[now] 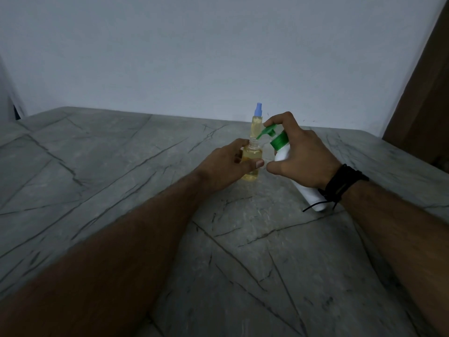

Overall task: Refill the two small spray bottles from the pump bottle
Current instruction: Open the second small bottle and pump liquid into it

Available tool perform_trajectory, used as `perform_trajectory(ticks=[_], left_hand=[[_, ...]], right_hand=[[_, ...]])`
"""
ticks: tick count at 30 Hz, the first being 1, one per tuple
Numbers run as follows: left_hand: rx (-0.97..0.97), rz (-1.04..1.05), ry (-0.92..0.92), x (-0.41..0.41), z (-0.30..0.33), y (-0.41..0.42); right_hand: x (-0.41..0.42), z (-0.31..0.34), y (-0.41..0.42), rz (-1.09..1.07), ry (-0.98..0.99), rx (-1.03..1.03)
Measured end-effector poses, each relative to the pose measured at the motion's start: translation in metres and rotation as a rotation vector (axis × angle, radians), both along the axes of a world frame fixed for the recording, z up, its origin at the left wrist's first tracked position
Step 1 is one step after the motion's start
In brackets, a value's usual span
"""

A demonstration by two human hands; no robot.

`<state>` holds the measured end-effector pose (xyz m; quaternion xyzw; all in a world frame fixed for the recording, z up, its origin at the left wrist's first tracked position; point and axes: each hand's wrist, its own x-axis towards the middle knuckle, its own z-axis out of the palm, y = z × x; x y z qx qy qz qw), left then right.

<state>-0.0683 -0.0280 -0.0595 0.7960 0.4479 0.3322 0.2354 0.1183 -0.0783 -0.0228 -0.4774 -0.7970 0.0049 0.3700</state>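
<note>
A small clear spray bottle (pixel 251 156) with yellow liquid stands uncapped on the grey marble table (pixel 121 190); my left hand (pixel 230 164) grips its body. My right hand (pixel 301 156) holds the white pump bottle (pixel 283 152), tilted toward the small bottle, with a finger on its green pump head (pixel 267 131). The green spout sits just over the open threaded neck. Behind them a second small spray bottle (pixel 257 124) stands upright with its blue spray cap on, also holding yellow liquid.
A pale wall (pixel 218 57) runs along the table's far edge. A brown wooden panel (pixel 422 93) rises at the right. A black cord bracelet (pixel 340 184) is on my right wrist.
</note>
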Motion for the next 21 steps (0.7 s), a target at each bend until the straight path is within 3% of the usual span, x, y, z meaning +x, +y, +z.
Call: perform_trajectory(ticks=[21], left_hand=[[-0.010,0.013,0.027,0.0009,0.0025,-0.0017]], right_hand=[[0.0008,0.0001,0.0017,0.009,0.008,0.002]])
